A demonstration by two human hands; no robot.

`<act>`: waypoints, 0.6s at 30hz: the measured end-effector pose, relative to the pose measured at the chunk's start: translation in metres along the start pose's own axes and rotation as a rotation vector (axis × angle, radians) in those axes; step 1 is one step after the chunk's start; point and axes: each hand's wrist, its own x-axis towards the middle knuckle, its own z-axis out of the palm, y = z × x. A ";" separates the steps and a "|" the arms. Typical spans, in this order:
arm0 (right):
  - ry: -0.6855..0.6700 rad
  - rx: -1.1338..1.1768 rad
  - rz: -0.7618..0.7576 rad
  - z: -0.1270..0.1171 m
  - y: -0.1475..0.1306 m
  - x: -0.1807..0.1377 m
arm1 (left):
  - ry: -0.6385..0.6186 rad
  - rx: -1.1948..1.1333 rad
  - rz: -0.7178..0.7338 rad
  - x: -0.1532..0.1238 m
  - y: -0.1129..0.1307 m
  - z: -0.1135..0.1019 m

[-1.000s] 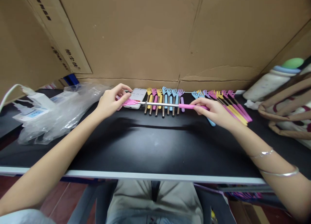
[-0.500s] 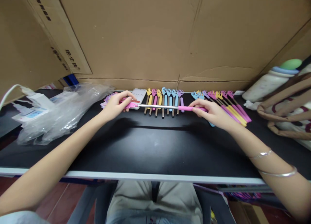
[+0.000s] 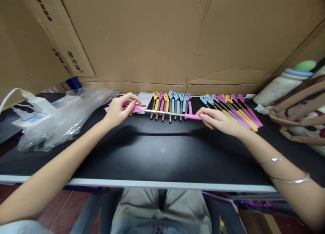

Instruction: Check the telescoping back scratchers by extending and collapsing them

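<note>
A pink telescopic back scratcher (image 3: 165, 112) is stretched level between my two hands, its silver rod drawn out above the black table. My left hand (image 3: 120, 108) is closed on its pink head end, and the claw is mostly hidden by the fingers. My right hand (image 3: 214, 119) pinches the end of the pink grip. Behind the rod, yellow, pink, blue and purple back scratchers (image 3: 172, 107) lie side by side with their claws away from me. To the right, beyond my right hand, lies a second slanted row of back scratchers (image 3: 236, 110).
A phone (image 3: 145, 100) lies behind my left hand, by some purple-pink cards partly hidden. Clear plastic bags (image 3: 68, 115) and a white power strip (image 3: 35, 117) are at the left. A white bottle (image 3: 281, 86) and a brown-handled bag (image 3: 299, 112) stand at the right. Cardboard walls (image 3: 162, 37) the back.
My right hand has slid outward along the pink grip to its end and lowered slightly, so that end of the back scratcher tilts down a little. The left hand has barely moved.
</note>
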 end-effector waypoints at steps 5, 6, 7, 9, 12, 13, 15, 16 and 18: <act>0.043 0.102 0.020 0.002 0.002 0.002 | 0.014 -0.057 -0.040 -0.001 -0.002 0.005; 0.065 0.144 0.029 0.002 0.002 0.003 | 0.024 -0.086 -0.065 -0.001 -0.002 0.006; 0.086 0.191 0.040 0.001 0.002 0.003 | 0.036 -0.120 -0.092 -0.001 -0.003 0.007; 0.116 0.290 0.060 -0.002 0.001 0.003 | 0.057 -0.195 -0.149 0.000 -0.005 0.009; 0.173 0.426 0.081 -0.007 0.001 0.002 | 0.081 -0.277 -0.197 0.002 -0.010 0.010; 0.212 0.466 0.087 -0.009 0.002 0.002 | 0.087 -0.291 -0.203 0.002 -0.011 0.011; 0.302 0.534 0.099 -0.011 0.003 0.002 | 0.098 -0.306 -0.211 0.004 -0.014 0.011; 0.339 0.558 0.102 -0.011 0.003 0.003 | 0.102 -0.308 -0.215 0.004 -0.015 0.011; 0.375 0.584 0.104 -0.010 0.003 0.004 | 0.112 -0.305 -0.218 0.004 -0.015 0.012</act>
